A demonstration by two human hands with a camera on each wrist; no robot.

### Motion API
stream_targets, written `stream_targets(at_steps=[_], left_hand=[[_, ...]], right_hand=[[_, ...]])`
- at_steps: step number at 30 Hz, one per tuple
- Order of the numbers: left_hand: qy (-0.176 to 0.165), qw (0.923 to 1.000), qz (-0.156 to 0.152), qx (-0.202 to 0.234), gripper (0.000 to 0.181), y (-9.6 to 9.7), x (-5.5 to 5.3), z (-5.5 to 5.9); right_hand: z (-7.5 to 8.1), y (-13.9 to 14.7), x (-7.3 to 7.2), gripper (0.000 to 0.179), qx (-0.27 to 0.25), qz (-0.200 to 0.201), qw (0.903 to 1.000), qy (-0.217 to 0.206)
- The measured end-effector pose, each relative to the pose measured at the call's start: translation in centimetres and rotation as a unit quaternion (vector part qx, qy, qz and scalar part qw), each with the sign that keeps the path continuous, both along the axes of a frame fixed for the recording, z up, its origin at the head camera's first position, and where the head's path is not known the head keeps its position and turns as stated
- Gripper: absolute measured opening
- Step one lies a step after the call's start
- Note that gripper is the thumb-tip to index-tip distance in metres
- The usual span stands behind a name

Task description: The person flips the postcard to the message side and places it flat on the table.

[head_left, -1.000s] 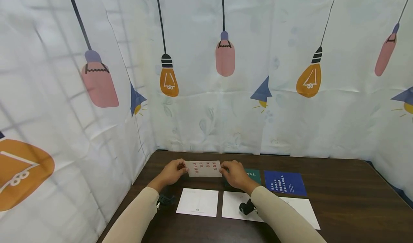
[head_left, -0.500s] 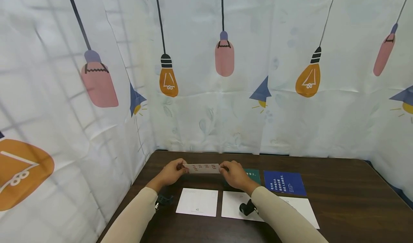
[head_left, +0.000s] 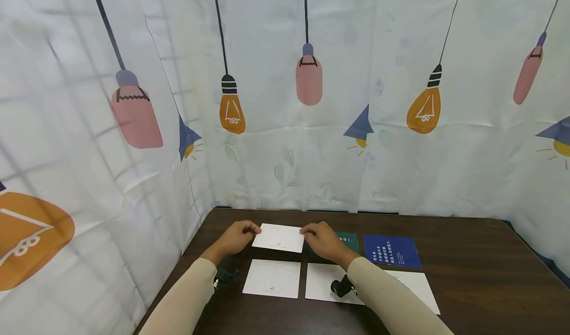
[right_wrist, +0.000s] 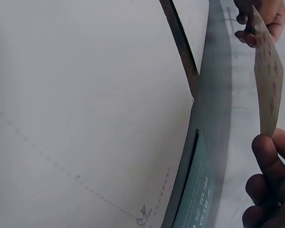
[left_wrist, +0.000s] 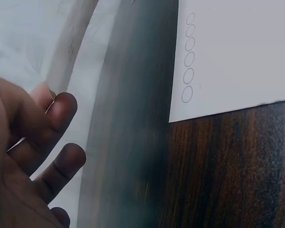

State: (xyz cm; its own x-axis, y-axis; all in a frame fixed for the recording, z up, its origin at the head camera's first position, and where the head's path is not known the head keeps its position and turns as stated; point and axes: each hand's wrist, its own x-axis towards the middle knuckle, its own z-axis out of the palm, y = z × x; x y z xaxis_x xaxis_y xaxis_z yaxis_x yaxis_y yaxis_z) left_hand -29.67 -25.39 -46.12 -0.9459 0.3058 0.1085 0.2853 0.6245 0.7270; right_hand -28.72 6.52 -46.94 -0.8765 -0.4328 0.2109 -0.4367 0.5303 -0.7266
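A postcard (head_left: 279,237) hangs level between my two hands over the far left of the table, its white back turned up in the head view. My left hand (head_left: 237,237) pinches its left edge and my right hand (head_left: 324,241) its right edge, thumb and forefinger on each side. In the right wrist view the held postcard (right_wrist: 268,80) shows its underside with red writing, seen nearly edge-on. The left wrist view has the left hand (left_wrist: 26,152) with its lower fingers loosely bent. Nearest below lies a white postcard (head_left: 272,278), flat on the table.
A second white postcard (head_left: 318,280) lies under my right forearm, and a third white postcard (head_left: 416,288) to its right. Behind them lie a green card (head_left: 349,241), partly hidden by the right hand, and a blue card (head_left: 393,252). Printed curtains (head_left: 285,171) surround the dark wooden table (head_left: 481,261).
The held postcard has turned over between my fingers: its red-lettered face tipped away and its white back now faces up. Both hands have stayed nearly in place.
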Motion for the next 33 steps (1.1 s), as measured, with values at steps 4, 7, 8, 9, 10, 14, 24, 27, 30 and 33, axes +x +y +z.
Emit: stream_targets(at_steps=[4,7,8,9,10,14,24,27,30,33], left_hand=[[-0.002,1.0,-0.005,0.007,0.014,0.0,0.0,0.0],[-0.004,0.9996,-0.021,0.016,0.015,-0.1,0.0,-0.1],[-0.006,0.9995,-0.026,0.018,0.016,-0.1,0.0,-0.1],[-0.007,0.9994,-0.027,0.018,0.017,-0.2,0.0,-0.1],[-0.009,0.9994,-0.028,0.019,0.018,-0.2,0.0,-0.1],[-0.013,0.9995,-0.024,0.015,0.022,-0.2,0.1,-0.1],[-0.01,0.9997,-0.013,-0.02,0.027,0.0,0.1,-0.3],[-0.007,0.9994,-0.006,-0.034,0.026,0.1,0.1,-0.4],[-0.006,0.999,-0.002,-0.043,0.025,0.1,0.0,-0.7],[-0.002,0.9987,0.0,-0.052,0.025,0.3,0.0,-0.8]], right_hand=[[0.1,-0.1,0.1,0.029,0.006,0.003,0.9999,0.009],[0.0,-0.2,0.0,0.035,0.019,-0.002,0.9998,0.012],[-0.1,-0.2,0.1,0.037,0.024,-0.005,0.9997,0.009],[-0.1,-0.3,0.1,0.039,0.03,-0.009,0.9995,0.006],[-0.1,-0.3,0.1,0.041,0.037,-0.012,0.9992,0.004],[-0.3,-0.5,0.1,0.046,0.06,-0.021,0.9979,-0.008],[-0.7,-1.2,0.0,0.051,0.093,-0.044,0.9944,0.022],[-0.6,-1.4,0.2,0.052,0.099,-0.051,0.9934,0.027],[-0.8,-1.6,0.2,0.053,0.105,-0.058,0.9925,0.026],[-0.9,-1.7,0.2,0.052,0.108,-0.06,0.992,0.026]])
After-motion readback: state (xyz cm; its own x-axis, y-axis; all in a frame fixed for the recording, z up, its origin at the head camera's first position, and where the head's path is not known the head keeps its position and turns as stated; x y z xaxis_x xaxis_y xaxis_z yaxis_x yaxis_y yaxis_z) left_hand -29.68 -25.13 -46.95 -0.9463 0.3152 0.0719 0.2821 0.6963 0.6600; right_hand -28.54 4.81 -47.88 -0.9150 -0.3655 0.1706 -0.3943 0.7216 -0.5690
